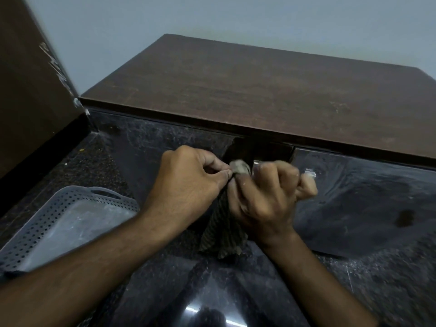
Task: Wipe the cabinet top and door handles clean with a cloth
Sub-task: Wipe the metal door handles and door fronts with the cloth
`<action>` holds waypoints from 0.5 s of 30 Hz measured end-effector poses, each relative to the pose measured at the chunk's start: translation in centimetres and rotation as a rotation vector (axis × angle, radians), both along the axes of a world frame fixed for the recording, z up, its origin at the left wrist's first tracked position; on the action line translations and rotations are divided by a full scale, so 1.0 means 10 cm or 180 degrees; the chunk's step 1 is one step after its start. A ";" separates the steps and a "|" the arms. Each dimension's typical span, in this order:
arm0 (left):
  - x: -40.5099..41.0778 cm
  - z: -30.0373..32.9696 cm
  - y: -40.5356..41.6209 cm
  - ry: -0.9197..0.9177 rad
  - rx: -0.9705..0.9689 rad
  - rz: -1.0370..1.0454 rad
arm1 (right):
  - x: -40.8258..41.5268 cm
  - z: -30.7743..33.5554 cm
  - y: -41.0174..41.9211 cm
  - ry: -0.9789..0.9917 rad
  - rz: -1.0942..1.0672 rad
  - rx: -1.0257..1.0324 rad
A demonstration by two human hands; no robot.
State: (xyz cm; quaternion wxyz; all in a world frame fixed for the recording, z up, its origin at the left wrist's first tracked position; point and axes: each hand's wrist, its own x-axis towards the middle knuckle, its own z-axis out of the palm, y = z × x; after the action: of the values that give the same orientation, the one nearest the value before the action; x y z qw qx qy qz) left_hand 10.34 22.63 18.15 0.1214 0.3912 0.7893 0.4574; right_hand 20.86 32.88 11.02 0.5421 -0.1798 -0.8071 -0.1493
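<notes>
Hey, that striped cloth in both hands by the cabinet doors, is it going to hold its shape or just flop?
Probably floppy: the striped cloth hangs in loose folds below the left hand and right hand. It looks light and thin, since it bunches small in their grip. Unlikely to slip; its ribbed weave seems grippy.

A grey perforated basket (59, 220) with a cut-out handle sits on the dark speckled floor (94, 166) at the lower left. Behind it a brown wooden panel (26, 86) stands upright, its edge smeared with white marks. A plain pale wall (236, 17) fills the background. The floor gleams with reflected light near the bottom.
</notes>
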 end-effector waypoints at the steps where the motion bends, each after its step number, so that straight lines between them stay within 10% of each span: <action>1: 0.00 0.01 0.00 0.0014 0.0052 0.0015 | -0.01 0.08 0.01 0.0079 -0.0049 0.0051; 15: 0.00 0.03 -0.02 0.0084 0.0129 -0.0050 | 0.15 -0.02 -0.02 0.0080 -0.0336 -0.0384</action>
State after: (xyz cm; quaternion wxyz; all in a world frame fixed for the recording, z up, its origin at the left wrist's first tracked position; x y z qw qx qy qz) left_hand 10.32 22.40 18.45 0.1066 0.4058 0.7783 0.4671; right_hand 22.34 32.71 10.87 0.5318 -0.2563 -0.7972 -0.1264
